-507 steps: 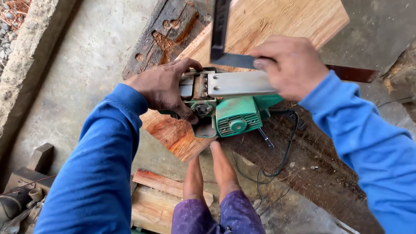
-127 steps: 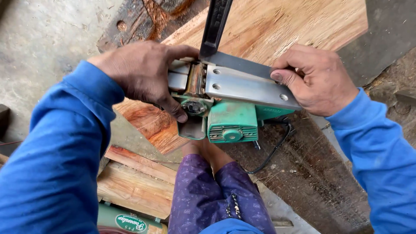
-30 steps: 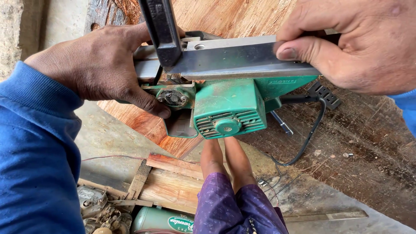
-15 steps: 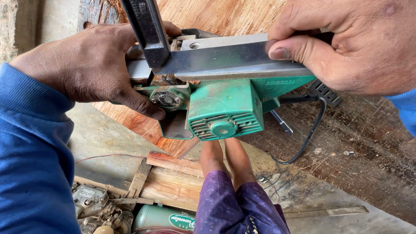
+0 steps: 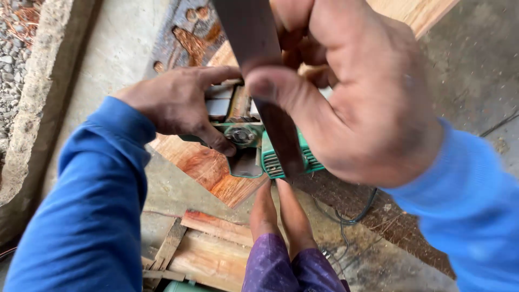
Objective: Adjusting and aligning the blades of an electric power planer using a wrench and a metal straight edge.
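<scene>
You have no boxes, bags, stickers, signs or screens in front of you here. From the top of the picture to the bottom, nothing with a label shows at all.

Bright blue long sleeves reach both wrists; purple patterned trousers cover the legs, feet bare, hands ungloved

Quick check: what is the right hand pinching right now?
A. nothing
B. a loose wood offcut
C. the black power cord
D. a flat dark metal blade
D: the right hand pinches a flat dark metal blade between thumb and fingers, close to the camera, above the green electric planer.
</scene>
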